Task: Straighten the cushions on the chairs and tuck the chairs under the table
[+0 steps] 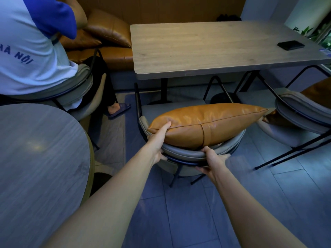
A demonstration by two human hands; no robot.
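A grey padded chair (180, 153) with thin black legs stands in front of me, facing the rectangular wooden table (206, 45). A tan leather cushion (206, 122) lies across its curved backrest. My left hand (158, 140) grips the backrest's left side, thumb pressed against the cushion's corner. My right hand (212, 161) holds the backrest rim lower right, thumb on top beside the cushion. A second grey chair (293, 111) with a tan cushion (317, 92) stands at the right, angled away from the table.
A person in a white and blue shirt (30, 49) sits on a chair at the left, one sandalled foot (118, 109) near my chair. A round grey table (41, 167) is at my lower left. A black phone (290, 45) lies on the wooden table. Tan bench cushions (109, 27) sit behind.
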